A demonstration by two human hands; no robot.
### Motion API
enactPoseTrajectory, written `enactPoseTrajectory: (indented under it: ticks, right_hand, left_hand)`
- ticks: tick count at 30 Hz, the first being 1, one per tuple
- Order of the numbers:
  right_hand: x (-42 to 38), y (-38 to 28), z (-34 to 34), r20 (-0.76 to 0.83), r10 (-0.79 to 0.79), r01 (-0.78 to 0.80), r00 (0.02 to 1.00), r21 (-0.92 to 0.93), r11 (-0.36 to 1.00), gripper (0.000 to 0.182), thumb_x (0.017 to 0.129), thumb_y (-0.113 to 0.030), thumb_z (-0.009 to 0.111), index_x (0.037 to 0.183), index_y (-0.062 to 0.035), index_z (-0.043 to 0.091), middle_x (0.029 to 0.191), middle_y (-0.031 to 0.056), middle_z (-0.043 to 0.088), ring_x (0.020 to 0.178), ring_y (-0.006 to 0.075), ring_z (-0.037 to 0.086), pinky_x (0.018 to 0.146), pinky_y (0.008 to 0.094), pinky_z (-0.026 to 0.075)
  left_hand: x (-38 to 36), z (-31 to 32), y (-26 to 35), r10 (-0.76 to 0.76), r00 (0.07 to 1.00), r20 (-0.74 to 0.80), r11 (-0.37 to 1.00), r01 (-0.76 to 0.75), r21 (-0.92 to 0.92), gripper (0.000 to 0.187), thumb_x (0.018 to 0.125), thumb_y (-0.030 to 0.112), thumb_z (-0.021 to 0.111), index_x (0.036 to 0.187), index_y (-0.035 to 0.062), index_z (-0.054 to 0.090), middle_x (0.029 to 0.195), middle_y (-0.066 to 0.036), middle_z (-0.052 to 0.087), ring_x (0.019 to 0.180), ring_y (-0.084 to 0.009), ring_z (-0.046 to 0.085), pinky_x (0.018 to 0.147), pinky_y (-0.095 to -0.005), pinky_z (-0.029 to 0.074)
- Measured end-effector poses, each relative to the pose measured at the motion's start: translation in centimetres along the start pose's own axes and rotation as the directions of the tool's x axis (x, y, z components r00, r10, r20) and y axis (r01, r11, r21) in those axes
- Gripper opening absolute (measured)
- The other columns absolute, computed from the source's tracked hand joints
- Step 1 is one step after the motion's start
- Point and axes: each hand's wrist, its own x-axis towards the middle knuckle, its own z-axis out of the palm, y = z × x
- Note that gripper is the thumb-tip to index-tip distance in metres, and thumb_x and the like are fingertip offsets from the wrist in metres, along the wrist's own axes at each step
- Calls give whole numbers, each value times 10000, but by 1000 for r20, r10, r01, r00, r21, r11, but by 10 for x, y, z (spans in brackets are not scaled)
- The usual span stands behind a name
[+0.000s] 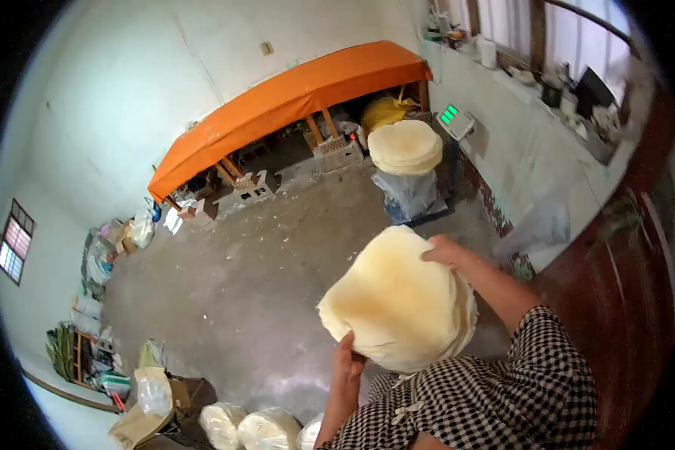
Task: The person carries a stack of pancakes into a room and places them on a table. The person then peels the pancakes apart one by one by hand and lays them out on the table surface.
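Note:
I hold a thick stack of pale round flat sheets (397, 300) tilted on edge in front of me, low and right of centre. My left hand (346, 361) grips the stack's lower edge from below. My right hand (447, 251) grips its upper right edge. My checked sleeves show beneath it. A second, taller pile of the same round sheets (406, 147) rests on a plastic-wrapped stand across the concrete floor.
A long orange-covered table (277, 105) runs along the far wall. A scale with a green display (453, 118) sits beside the far pile. Bagged rolls of sheets (266, 429) lie at the bottom edge. Sacks and clutter (105, 255) line the left wall. A counter (547, 90) stands at right.

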Motion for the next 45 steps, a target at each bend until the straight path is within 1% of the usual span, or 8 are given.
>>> enactPoseTrajectory:
  ticks: [4, 7, 11, 12, 21, 33, 39, 45]
  right_hand:
    - [180, -80, 20, -47, -151, 148, 987, -66, 987, 404, 654, -179, 670, 957, 68, 566, 834, 140, 618, 760, 200, 599, 668, 327, 463]
    - [273, -173, 13, -20, 72, -71, 997, 52, 996, 360, 681, -134, 657, 983, 40, 563, 870, 126, 606, 797, 197, 581, 694, 325, 459]
    - [370, -158, 11, -183, -80, 58, 980, -122, 991, 360, 716, -93, 617, 1040, 46, 543, 935, 105, 599, 830, 182, 579, 741, 317, 458]
    - [397, -169, 9, -187, -147, 172, 971, 122, 978, 384, 724, -81, 608, 1078, 45, 528, 971, 99, 594, 807, 177, 585, 728, 310, 464]
    - [702, -256, -98, -295, 30, -12, 955, 64, 998, 351, 730, -99, 622, 1038, 51, 550, 935, 123, 605, 797, 197, 599, 684, 312, 477]
    - [1075, -425, -131, -119, -107, 113, 987, 45, 993, 445, 691, -156, 658, 1037, 87, 518, 905, 165, 605, 831, 248, 594, 714, 336, 457]
    - [1291, -571, -112, -159, -209, 212, 965, 3, 977, 334, 704, -144, 640, 949, 66, 552, 860, 132, 607, 754, 204, 586, 671, 324, 463]
    - [1442, -651, -214, -128, -235, 239, 963, 16, 971, 331, 730, -135, 621, 998, 42, 540, 875, 102, 600, 756, 165, 577, 672, 289, 460]
  left_hand:
    - [124, 31, 121, 64, 996, -62, 998, -62, 29, 475, 856, 237, 442, 1281, 54, 335, 1259, -134, 434, 1114, -300, 455, 911, -469, 392]
    - [244, 44, 215, 77, 993, 87, 993, -84, 82, 443, 868, 226, 426, 1259, 28, 363, 1206, -112, 488, 1062, -263, 495, 907, -420, 396]
    - [316, 66, 284, 48, 995, 83, 988, -59, 145, 427, 874, 218, 426, 1245, 13, 377, 1183, -119, 505, 1050, -249, 507, 874, -405, 409]
    - [345, 74, 318, 12, 995, 95, 979, -31, 203, 427, 875, 217, 427, 1246, 12, 376, 1184, -119, 505, 1052, -249, 506, 873, -403, 409]
    - [640, 201, 488, -77, 994, 78, 979, 60, 197, 421, 865, 212, 473, 1218, -8, 405, 1165, -125, 519, 1032, -237, 519, 860, -368, 419]
    - [904, 305, 702, 146, 987, 71, 987, -150, 56, 440, 875, 187, 442, 1258, -2, 341, 1235, -143, 449, 1126, -273, 445, 955, -406, 359]
    - [1085, 344, 900, 188, 976, 112, 979, -196, 61, 434, 878, 170, 438, 1252, -26, 337, 1226, -139, 454, 1114, -263, 454, 952, -391, 361]
    - [1231, 452, 965, 268, 961, 68, 963, -269, 3, 421, 860, 122, 470, 1235, -38, 363, 1201, -134, 476, 1085, -241, 477, 929, -368, 381]
